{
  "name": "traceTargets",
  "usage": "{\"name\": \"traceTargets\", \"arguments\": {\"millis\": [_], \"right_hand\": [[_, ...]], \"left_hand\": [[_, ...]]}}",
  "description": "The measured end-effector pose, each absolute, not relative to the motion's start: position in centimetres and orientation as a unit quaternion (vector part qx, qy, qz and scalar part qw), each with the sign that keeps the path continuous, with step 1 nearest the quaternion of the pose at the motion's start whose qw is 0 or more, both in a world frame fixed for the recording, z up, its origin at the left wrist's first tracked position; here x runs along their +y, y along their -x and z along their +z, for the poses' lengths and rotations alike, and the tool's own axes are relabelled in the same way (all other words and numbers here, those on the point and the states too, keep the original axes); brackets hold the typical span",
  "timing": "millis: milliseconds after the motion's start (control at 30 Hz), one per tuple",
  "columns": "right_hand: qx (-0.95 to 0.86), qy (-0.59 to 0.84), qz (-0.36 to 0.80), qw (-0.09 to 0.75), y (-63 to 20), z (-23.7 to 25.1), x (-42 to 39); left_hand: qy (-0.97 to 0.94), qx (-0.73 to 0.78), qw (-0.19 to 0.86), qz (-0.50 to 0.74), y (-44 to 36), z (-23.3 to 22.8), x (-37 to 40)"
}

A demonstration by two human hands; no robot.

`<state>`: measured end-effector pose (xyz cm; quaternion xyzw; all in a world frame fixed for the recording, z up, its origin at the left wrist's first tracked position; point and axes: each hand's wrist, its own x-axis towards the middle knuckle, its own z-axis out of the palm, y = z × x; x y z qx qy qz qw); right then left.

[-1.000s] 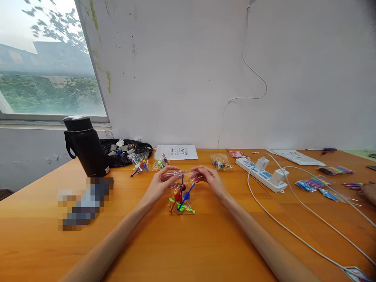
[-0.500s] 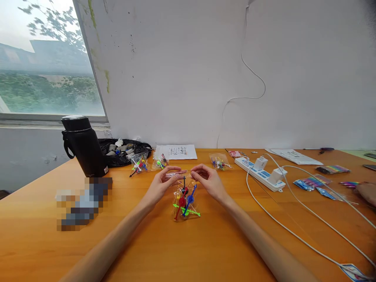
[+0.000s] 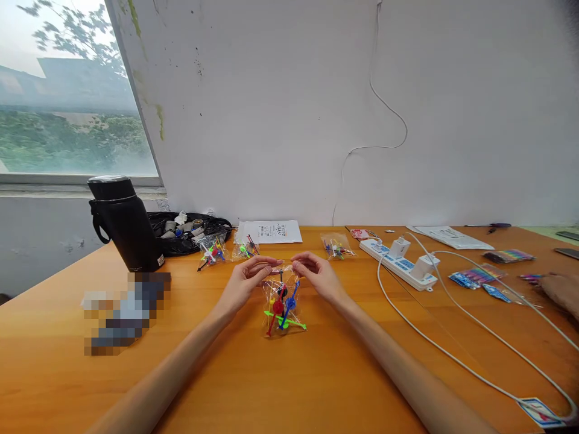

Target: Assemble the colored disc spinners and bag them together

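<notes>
While both hands meet at the middle of the orange bench [image 3: 289, 386], they pinch the top edge of a small clear bag [image 3: 281, 299] between them. Left hand [image 3: 246, 278] has thumb and fingers closed on the bag's upper left corner; right hand [image 3: 315, 274] is closed the same way on the upper right corner, fingertips of the two nearly touching. The bag hangs from that pinched edge with its lower end resting on the bench, and inside it lie coloured plastic picks [image 3: 283, 307]: red, blue, green, yellow and one black.

At 11 o'clock from the hands, two more filled bags [image 3: 211, 250] lie side by side, and beyond them a black plastic sack [image 3: 192, 232] holds odd bits against the wall. A black flask [image 3: 122, 223] stands upright at 10 o'clock, well apart. At 12 o'clock a white printed sheet [image 3: 270, 231] lies flat, and at 1 o'clock sits a further small bag [image 3: 337, 246] of picks. A white power strip [image 3: 400, 263] with two chargers plugged in lies at 2 o'clock, its white cable [image 3: 452, 355] looping across the bench toward the near right corner. Farther right are striped colourful packets [image 3: 479, 278], and another person's hand [image 3: 563, 290] rests at the right edge.
</notes>
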<state>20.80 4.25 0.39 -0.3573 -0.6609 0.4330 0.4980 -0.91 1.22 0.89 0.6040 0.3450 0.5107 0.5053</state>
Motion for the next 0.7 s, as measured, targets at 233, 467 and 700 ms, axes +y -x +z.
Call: {"name": "traceTargets", "arguments": {"millis": [233, 467, 700], "right_hand": [[-0.643, 0.313, 0.582, 0.387, -18.6, -0.6, 2.1], [-0.661, 0.315, 0.558, 0.391, -17.9, -0.9, 1.3], [-0.632, 0.333, 0.522, 0.467, -18.7, 0.2, 2.3]], "left_hand": [[-0.572, 0.362, 0.479, 0.559, 1.1, 1.8, 0.8], [-0.562, 0.3, 0.532, 0.558, 0.8, 1.3, 1.1], [-0.591, 0.306, 0.609, 0.432, 0.3, 0.4, 0.4]]}}
